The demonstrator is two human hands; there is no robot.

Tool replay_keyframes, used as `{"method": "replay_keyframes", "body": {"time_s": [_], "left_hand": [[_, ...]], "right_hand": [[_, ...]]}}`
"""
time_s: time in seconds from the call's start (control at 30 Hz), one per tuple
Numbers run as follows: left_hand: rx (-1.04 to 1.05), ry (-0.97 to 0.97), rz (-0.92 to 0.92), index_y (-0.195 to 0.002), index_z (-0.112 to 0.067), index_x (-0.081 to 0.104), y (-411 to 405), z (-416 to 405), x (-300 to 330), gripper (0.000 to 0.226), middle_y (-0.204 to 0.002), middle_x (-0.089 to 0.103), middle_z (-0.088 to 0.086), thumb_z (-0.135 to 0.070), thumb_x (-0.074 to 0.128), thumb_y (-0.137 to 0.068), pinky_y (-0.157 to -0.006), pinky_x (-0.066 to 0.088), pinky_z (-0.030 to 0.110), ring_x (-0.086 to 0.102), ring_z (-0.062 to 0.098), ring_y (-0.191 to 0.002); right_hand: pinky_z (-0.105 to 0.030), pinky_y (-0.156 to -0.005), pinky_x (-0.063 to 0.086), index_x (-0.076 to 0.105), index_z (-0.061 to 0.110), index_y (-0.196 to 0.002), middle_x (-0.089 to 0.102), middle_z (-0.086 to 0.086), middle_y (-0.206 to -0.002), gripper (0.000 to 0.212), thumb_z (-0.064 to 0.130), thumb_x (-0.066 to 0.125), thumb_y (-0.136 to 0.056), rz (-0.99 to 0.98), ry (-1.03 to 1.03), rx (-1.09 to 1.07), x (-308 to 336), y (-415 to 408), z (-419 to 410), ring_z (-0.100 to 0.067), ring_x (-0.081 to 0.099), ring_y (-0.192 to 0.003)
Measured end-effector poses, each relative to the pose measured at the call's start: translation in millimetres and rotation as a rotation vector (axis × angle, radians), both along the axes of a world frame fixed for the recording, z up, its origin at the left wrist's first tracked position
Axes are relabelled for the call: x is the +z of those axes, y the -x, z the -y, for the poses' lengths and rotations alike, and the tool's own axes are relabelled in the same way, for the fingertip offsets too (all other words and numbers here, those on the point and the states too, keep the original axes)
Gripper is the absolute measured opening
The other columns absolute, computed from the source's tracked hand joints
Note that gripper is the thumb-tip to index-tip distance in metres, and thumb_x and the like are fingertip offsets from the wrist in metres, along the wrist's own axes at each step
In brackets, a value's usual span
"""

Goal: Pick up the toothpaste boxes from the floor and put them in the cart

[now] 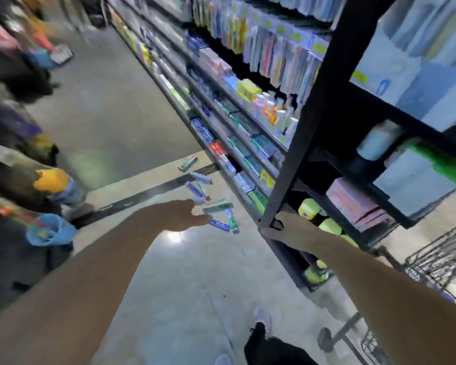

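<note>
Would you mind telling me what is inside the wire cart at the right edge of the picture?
Through the wire cart's bars only floor and blur show; no toothpaste box is visible inside. Most of its basket lies beyond the frame or behind the right arm, so its contents stay unknown.

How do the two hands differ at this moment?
The left hand reaches out over the toothpaste boxes on the floor, fingers spread, holding nothing that I can see; the right hand is closed on the dark shelf post. The left is over open floor; the right is at the shelf's edge, nearer the cart. Both arms are bare and outstretched.
</note>
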State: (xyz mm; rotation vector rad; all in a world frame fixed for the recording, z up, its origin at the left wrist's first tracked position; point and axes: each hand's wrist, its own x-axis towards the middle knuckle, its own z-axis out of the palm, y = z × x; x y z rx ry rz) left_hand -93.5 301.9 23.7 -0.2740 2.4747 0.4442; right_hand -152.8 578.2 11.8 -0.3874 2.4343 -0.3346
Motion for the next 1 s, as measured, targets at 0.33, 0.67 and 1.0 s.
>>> {"method": "replay_keyframes", "body": {"time_s": [0.33,0.67,1.0], "left_hand": [[0.189,0.123,0.040,-0.149,-0.016,0.031,62.8,68.2,-14.7,0.088,-0.150,0.039,0.009,-0.076,0.040,-0.085,-0.109,0.035,0.039,0.038,0.027,-0.137],[0.233,0.214,-0.001,-0.153,-0.018,0.022,129.0,136.4,-22.4,0.094,-0.159,0.025,0.004,-0.079,0.037,-0.083,-0.114,0.025,0.046,0.021,0.026,-0.146],[0.174,0.138,0.057,-0.155,-0.020,0.017,217.4,278.2,-50.3,0.092,-0.158,0.028,0.008,-0.077,0.036,-0.086,-0.115,0.027,0.045,0.027,0.029,-0.144]], "right_hand": [[-0.025,-0.060,0.033,0.037,0.030,-0.078,0.041,0.008,-0.082,0.053,0.082,0.044,-0.077,-0.034,0.066,0.166,-27.4,128.4,94.6,-0.012,0.046,-0.073],[-0.039,-0.096,0.044,0.041,0.016,-0.140,0.047,-0.005,-0.140,0.092,0.082,0.048,-0.076,-0.081,-0.047,0.393,-27.5,226.0,195.5,-0.024,0.046,-0.126],[-0.044,-0.108,0.036,0.034,0.015,-0.145,0.039,-0.006,-0.149,0.095,0.080,0.050,-0.077,-0.061,-0.081,0.351,-58.9,294.4,324.9,-0.026,0.035,-0.135]]}}
